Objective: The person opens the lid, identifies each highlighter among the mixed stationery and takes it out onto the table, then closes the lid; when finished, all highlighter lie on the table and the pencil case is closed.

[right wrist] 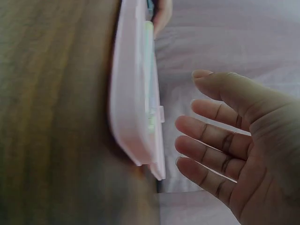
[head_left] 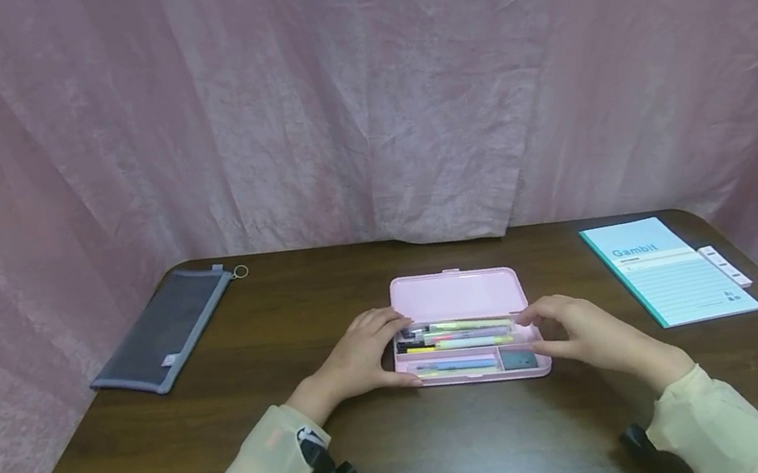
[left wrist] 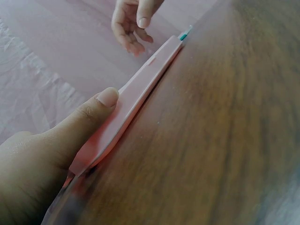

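Observation:
A pink pencil case (head_left: 456, 296) lies with its lid folded back on the brown table. Inside are several pens (head_left: 472, 334), and a dark grey block (head_left: 518, 359) fills the front right compartment. My left hand (head_left: 362, 356) grips the case's left end, its thumb on the front edge; the left wrist view shows that thumb against the pink side (left wrist: 136, 91). Over the right end hovers my right hand (head_left: 590, 334), its fingers spread and slightly bent, holding nothing. In the right wrist view, the right hand (right wrist: 243, 140) is apart from the case (right wrist: 129, 93).
At the table's (head_left: 387, 455) far left lies a dark mesh zip pouch (head_left: 163, 329) with a ring. On the right are a light blue notebook (head_left: 671, 274) and a small white strip (head_left: 725, 266) beside it. Pink curtains (head_left: 353, 89) hang behind the table.

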`<state>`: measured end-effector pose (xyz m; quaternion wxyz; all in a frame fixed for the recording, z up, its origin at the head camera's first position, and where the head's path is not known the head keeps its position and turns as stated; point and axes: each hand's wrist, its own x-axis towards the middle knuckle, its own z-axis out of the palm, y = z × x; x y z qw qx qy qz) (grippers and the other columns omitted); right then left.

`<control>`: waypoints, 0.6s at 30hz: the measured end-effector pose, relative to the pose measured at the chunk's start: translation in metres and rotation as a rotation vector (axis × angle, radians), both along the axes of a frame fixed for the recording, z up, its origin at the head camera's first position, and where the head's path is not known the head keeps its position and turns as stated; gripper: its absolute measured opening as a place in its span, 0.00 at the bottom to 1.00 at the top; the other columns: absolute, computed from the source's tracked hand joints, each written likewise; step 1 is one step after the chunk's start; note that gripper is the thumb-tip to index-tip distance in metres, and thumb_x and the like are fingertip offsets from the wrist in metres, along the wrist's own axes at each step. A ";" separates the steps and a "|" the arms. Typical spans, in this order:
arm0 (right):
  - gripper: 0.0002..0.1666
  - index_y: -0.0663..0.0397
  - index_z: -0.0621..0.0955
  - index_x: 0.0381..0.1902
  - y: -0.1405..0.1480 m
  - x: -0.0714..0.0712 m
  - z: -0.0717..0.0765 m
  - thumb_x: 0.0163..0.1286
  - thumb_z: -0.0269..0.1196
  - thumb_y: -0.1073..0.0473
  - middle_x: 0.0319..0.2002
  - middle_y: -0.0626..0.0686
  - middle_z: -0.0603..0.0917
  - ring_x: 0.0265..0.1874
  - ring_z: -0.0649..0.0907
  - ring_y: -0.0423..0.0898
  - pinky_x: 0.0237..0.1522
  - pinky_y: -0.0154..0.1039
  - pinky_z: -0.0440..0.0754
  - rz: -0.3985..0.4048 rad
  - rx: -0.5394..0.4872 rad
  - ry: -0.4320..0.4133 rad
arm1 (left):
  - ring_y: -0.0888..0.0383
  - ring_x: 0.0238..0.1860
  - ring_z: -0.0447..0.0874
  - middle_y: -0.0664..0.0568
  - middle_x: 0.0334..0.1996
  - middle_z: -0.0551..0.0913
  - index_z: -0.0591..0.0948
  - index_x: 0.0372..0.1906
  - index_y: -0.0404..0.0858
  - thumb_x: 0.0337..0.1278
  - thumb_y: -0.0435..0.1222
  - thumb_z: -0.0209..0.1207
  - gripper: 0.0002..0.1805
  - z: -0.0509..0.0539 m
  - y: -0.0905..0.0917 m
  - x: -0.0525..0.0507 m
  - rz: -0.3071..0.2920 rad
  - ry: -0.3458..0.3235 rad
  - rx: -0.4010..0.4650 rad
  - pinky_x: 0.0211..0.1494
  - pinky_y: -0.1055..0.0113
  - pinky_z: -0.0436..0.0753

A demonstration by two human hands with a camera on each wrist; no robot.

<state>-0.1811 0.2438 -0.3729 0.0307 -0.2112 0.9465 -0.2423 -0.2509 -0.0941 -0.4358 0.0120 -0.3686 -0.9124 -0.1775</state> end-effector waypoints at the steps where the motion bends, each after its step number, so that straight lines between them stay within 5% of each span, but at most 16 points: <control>1: 0.22 0.53 0.80 0.52 0.000 -0.001 -0.002 0.61 0.68 0.53 0.51 0.54 0.83 0.48 0.81 0.51 0.53 0.53 0.81 0.000 0.002 -0.002 | 0.49 0.71 0.62 0.49 0.68 0.70 0.69 0.68 0.47 0.39 0.67 0.65 0.49 0.000 0.000 0.000 0.001 -0.002 0.001 0.76 0.49 0.58; 18: 0.16 0.52 0.83 0.47 -0.014 -0.010 -0.014 0.62 0.67 0.55 0.42 0.51 0.84 0.40 0.80 0.44 0.46 0.46 0.83 0.012 0.111 0.024 | 0.49 0.71 0.63 0.49 0.67 0.70 0.69 0.67 0.46 0.39 0.66 0.66 0.49 0.000 0.000 0.000 -0.005 0.006 0.006 0.76 0.49 0.58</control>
